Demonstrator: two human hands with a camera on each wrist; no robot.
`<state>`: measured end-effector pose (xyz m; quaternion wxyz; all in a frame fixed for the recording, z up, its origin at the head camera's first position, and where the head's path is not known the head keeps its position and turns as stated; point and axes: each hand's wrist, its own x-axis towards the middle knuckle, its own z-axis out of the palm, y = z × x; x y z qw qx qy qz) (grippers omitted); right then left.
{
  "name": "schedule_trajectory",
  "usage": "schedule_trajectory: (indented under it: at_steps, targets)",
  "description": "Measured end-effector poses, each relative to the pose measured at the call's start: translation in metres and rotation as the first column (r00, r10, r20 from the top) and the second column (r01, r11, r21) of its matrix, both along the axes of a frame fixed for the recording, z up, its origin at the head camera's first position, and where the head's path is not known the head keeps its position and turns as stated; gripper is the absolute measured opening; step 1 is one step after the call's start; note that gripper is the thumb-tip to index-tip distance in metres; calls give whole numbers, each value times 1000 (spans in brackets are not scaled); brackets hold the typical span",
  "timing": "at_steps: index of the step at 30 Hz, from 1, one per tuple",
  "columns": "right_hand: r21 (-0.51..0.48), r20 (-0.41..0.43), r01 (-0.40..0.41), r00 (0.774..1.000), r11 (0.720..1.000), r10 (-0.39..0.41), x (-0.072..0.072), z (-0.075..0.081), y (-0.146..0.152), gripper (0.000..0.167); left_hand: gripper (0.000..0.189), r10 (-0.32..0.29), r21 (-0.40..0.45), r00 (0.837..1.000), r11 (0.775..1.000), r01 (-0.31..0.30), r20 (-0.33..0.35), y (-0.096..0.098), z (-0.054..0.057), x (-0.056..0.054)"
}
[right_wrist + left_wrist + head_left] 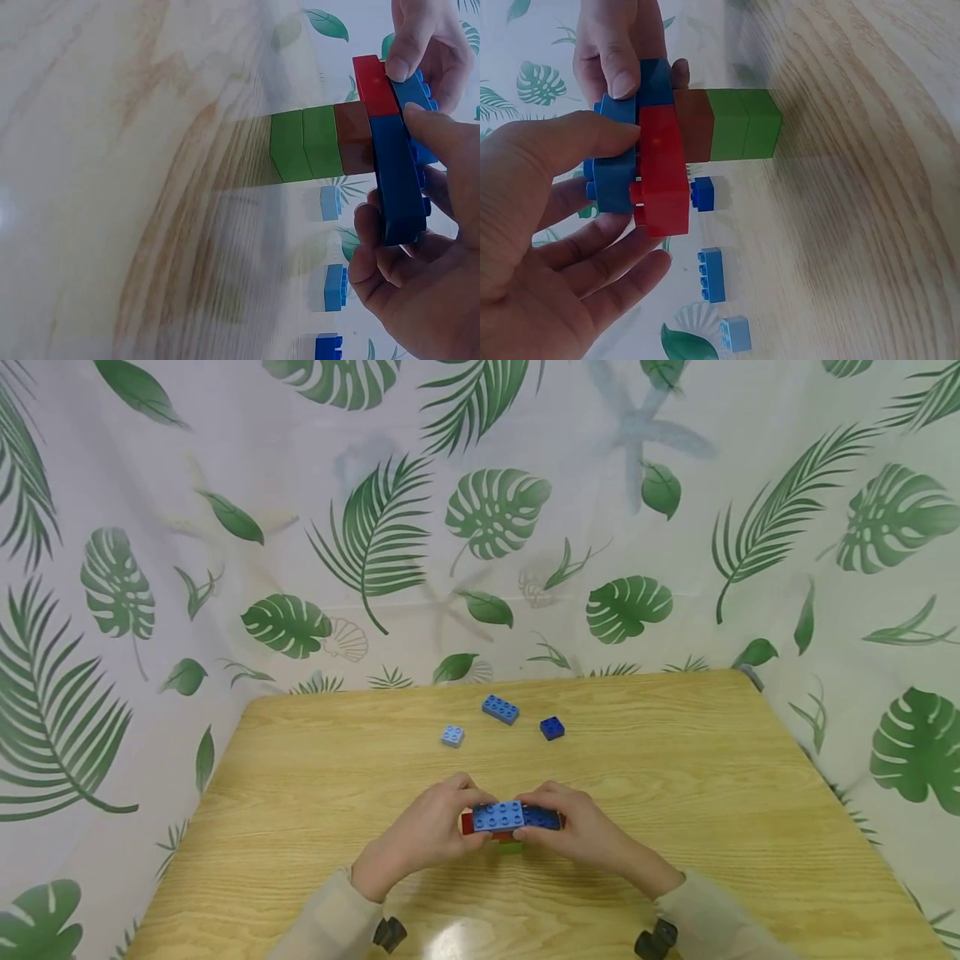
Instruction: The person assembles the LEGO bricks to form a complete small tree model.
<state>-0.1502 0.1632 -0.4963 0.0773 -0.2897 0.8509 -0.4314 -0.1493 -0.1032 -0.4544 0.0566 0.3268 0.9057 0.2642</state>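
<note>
A tower of toy building bricks stands on the table. Two green bricks (319, 142) form its base, with a brown brick (694, 124) on them. Above lie a red brick (664, 172) and a dark blue brick (397, 180), end to end. Across both sits a medium blue brick (498, 816), studs up. My left hand (427, 827) pinches its left part between thumb and fingers. From the other side my right hand (588, 831) pinches its right end, the fingers passing around the dark blue brick. Part of the tower is hidden by the hands in the head view.
Farther back on the wooden table (315, 760) lie three loose bricks: a pale blue square brick (452, 736), a longer blue brick (500, 709) and a dark blue square brick (552, 727). A leaf-patterned cloth (555, 635) hangs behind the table.
</note>
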Motion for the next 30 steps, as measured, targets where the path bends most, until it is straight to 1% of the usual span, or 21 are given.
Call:
schedule_trajectory:
  at_steps: [3,5,9,11,16,19,21,26,27,30]
  targets:
    - [6,-24,5,1000,1000,-5,0,-2,0,46,38,-7,0,1000,1000,7,-2,1,-2,0]
    - [9,-24,5,1000,1000,-5,0,-2,-1,47,39,-14,1,1000,1000,14,-7,1,-2,0]
    - [24,-14,-1,1000,1000,1,-1,2,-1,48,40,-24,22,1000,999,24,3,4,-4,1]
    - [40,-23,-8,1000,999,9,-1,5,-1,47,39,-24,30,1000,999,23,12,5,-4,1]
    - [66,-56,-24,998,998,28,-2,7,-1,47,39,-25,5,1000,1000,25,13,6,-3,1]
    - [68,-56,-23,998,997,27,-3,6,-2,47,39,-30,0,999,1000,30,14,6,-2,1]
    - [73,-51,-20,998,997,24,-3,5,-2,48,38,-31,22,999,999,30,36,6,-3,0]
    - [105,-53,-18,998,994,24,-5,6,-1,52,39,-34,112,993,993,22,114,4,-10,-1]
    - [112,-52,-17,998,994,23,-5,6,-1,52,39,-36,123,992,992,21,122,4,-11,-1]
    - [119,-57,-25,998,993,32,-7,6,-1,54,40,-42,135,992,991,26,119,3,-14,-2]
